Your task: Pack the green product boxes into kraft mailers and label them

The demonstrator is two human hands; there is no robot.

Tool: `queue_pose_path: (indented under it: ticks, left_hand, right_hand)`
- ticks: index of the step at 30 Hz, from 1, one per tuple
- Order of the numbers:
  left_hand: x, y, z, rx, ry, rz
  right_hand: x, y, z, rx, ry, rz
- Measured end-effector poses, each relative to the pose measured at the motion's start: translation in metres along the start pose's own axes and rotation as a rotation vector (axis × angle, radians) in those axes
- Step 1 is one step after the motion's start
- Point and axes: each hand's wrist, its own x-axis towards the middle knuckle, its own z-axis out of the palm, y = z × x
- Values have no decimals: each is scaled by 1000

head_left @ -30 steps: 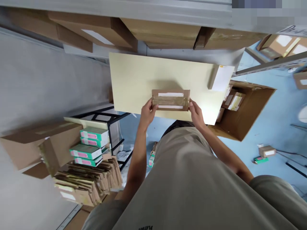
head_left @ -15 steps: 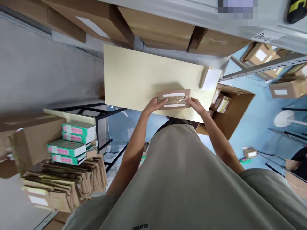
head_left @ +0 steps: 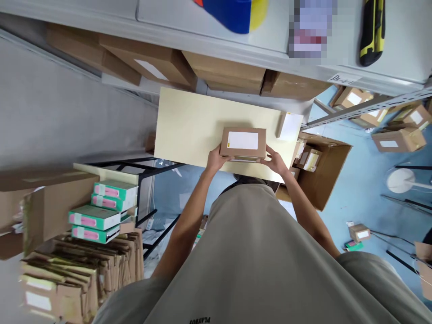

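Note:
A small brown cardboard box with a white label on its upper face is held over the cream tabletop. My left hand grips its left end, fingers partly hidden by the box. At the opposite end, my right hand has its thumb and fingers on the right side and lower edge. Close to the tabletop's right edge lies a white box, apart from my hands.
Large cartons line the back beneath a grey shelf bearing a yellow-black utility knife. On the right, an open carton holds small boxes. Left, green-white boxes sit above flattened cardboard.
The box has turned in my hands: its taped side faced up before, and now the side with the large white label does. My head view has shifted, showing more of the shelf.

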Motion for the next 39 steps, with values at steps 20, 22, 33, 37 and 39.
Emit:
queue_pose_path:
  ticks: [20,22,33,37,39]
  left_hand:
    - [30,7,-44,475,299,-85]
    - [38,25,-44,405,393,38]
    - [47,90,33,303,235,274]
    - [31,93,48,278,178,277]
    - [25,94,52,257,161,271]
  right_hand:
    - [75,-9,-95,-825,225,64]
    - [103,-8,-122,-862,234,108]
    - [163,1,-161,-871,104,158]
    - [146,-3,-157,-886,115,124]
    - [134,-7,-151,-908,151,99]
